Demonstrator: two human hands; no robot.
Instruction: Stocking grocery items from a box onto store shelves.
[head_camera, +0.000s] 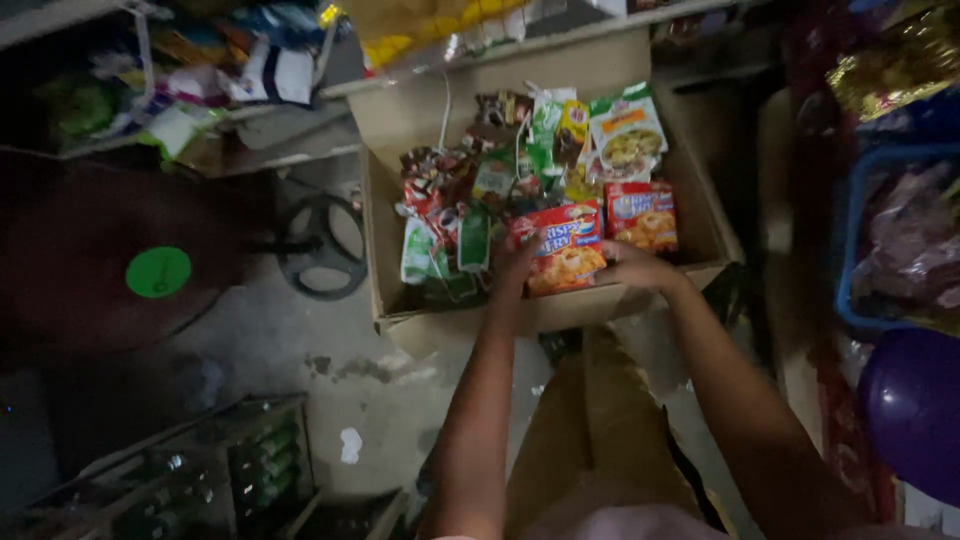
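A brown cardboard box (392, 120) stands open on the floor in front of me, filled with snack and seasoning packets. Both my hands reach into its near side. My left hand (513, 267) grips the left edge of a red and orange packet (560, 250). My right hand (632, 266) holds the same packet at its right edge. A second red packet (640, 214) lies just to the right of it. Green and white sachets (440, 245) and a white and green pouch (626, 135) lie further in.
A shelf (250, 95) with mixed goods runs along the top left. A dark round object with a green disc (158, 271) is at left, a black wheel-like ring (320, 245) beside the box. A crate of bottles (215, 470) sits lower left. A blue basket (860, 230) and a purple balloon (915, 410) are at right.
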